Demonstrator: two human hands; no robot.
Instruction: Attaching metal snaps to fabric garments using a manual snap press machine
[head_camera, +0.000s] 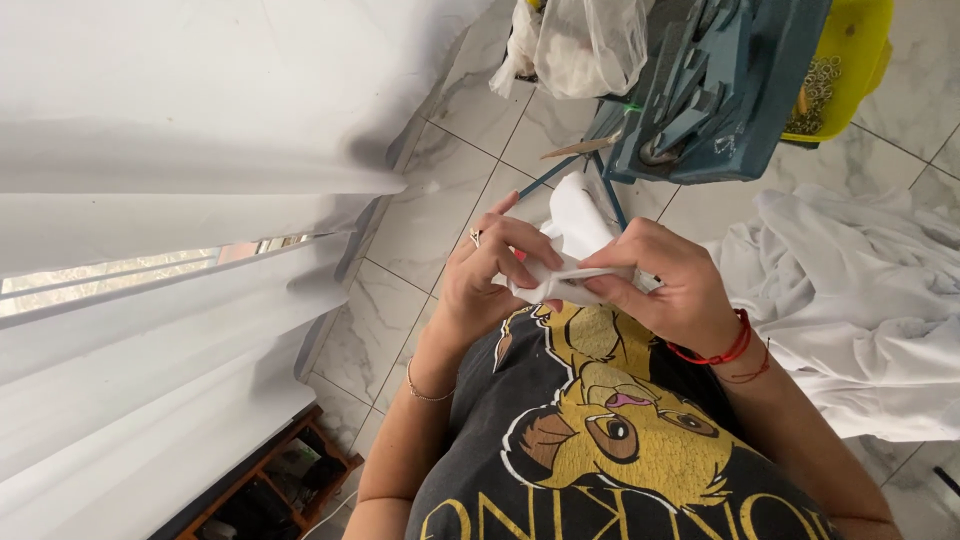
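Pinching a small white cloth piece (575, 240) at its lower edge, apparently, both hands' fingers (520, 245) clench it.

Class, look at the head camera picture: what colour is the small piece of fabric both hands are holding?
White. The fabric piece shows best in the head view.

A folded cloth piece (572, 240) was held between the left hand (490, 275) and right hand (665, 285), above the floor (420, 215). A crate (715, 90) was placed beyond them, a bag (585, 45) to its left, and heaped fabric (860, 290) to the right.
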